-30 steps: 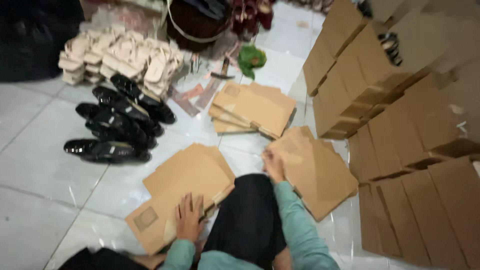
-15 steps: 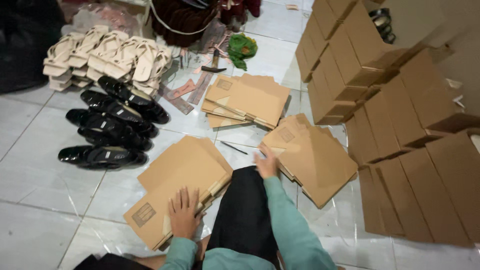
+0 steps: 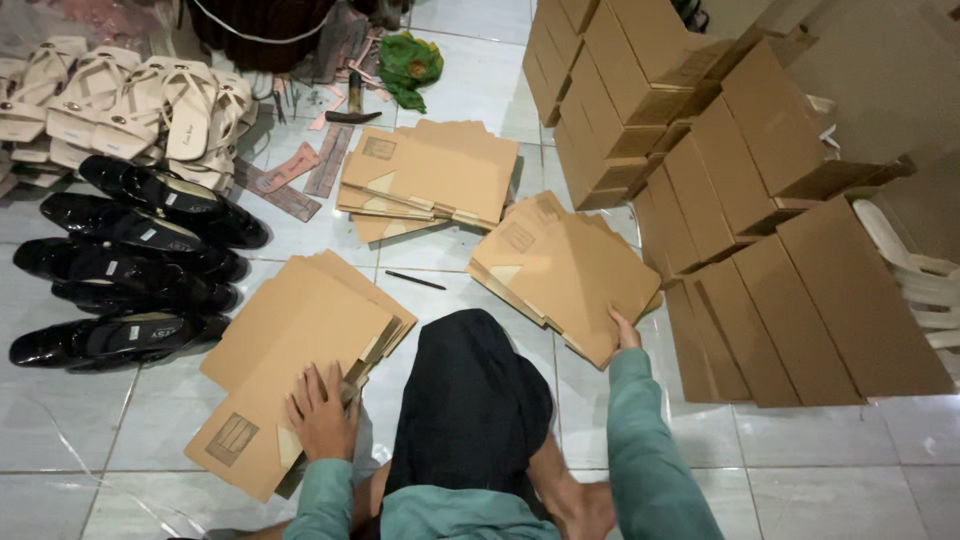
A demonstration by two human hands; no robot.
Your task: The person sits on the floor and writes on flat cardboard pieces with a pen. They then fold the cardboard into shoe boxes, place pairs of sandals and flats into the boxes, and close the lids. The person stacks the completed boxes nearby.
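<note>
Right now your left hand [image 3: 322, 412] lies flat, fingers spread, on the near stack of flattened cardboard boxes [image 3: 300, 350], pinning its near corner to the tiled floor [image 3: 90, 430]. Your right hand [image 3: 625, 332] curls around the near edge of a second flat stack [image 3: 565, 270], thumb on top. A pen [image 3: 415, 280] lies between the stacks. Black shoes [image 3: 130, 260] crowd the left; assembled boxes [image 3: 740, 200] wall the right, leaving bare tile near your knee.
</note>
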